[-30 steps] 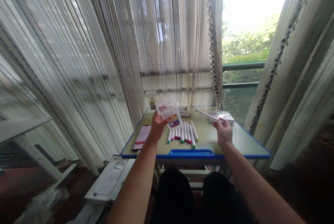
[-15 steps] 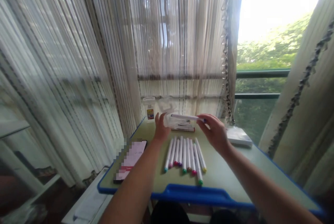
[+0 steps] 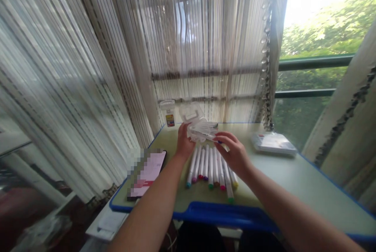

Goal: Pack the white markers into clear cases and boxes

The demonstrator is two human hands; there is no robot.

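Note:
My left hand (image 3: 184, 144) grips a clear plastic marker case (image 3: 197, 126), tilted on its side above the desk with its lid open toward the curtain. My right hand (image 3: 234, 155) pinches a white marker with a dark tip (image 3: 210, 136) whose far end is at the case's mouth. Beneath both hands, a row of several white markers with coloured caps (image 3: 210, 165) lies side by side on the green desk top (image 3: 282, 173).
A phone (image 3: 147, 173) lies at the desk's left edge. A flat grey case (image 3: 274, 143) sits at the right, a small white bottle (image 3: 168, 114) at the back left. Striped curtains (image 3: 96, 60) hang close behind; the blue desk rim (image 3: 223, 214) is nearest me.
My right hand carried the marker from the right side leftward to the case and lowered it into the mouth. The view has moved closer to the desk.

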